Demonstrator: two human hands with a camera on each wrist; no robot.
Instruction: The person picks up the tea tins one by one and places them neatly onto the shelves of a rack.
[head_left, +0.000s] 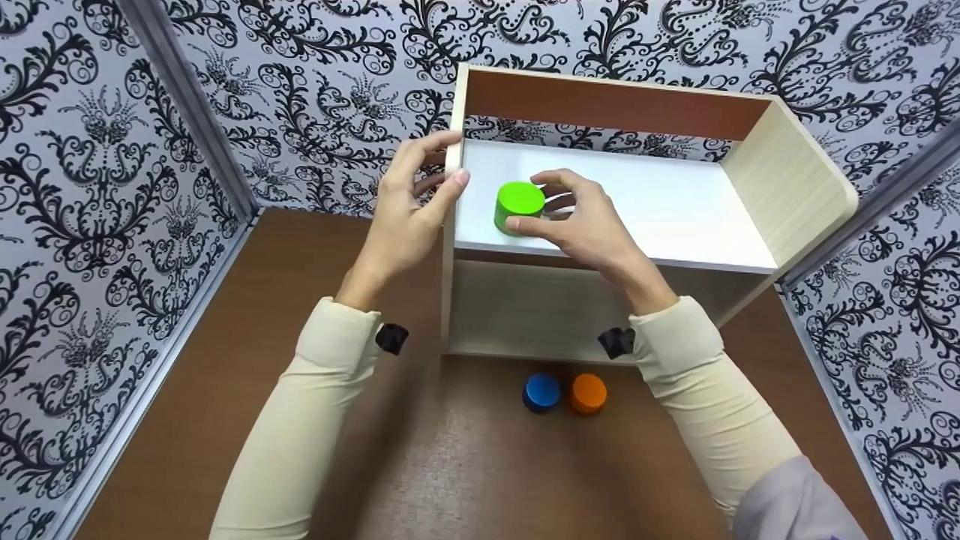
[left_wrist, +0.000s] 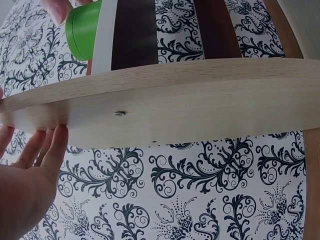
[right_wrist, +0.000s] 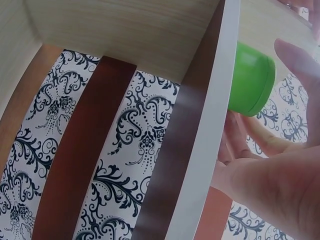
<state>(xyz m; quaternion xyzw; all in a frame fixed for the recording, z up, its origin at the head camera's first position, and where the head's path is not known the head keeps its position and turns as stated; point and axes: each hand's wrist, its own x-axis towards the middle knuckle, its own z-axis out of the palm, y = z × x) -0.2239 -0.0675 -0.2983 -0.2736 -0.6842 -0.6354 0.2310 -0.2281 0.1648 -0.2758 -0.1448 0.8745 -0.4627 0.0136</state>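
A green cylindrical container stands upright on the white upper board of a small wooden shelf unit, near its left end. My right hand is beside the container, thumb in front and fingers behind its right side. In the right wrist view a gap shows between the thumb and the green container; whether the fingers touch it is unclear. With the thumb on one side and fingertips on the outer face, my left hand holds the unit's left side panel.
A blue round container and an orange one stand side by side on the brown surface, in front of the shelf unit. Patterned wall panels enclose the back and both sides. The unit's right side panel rises above the board.
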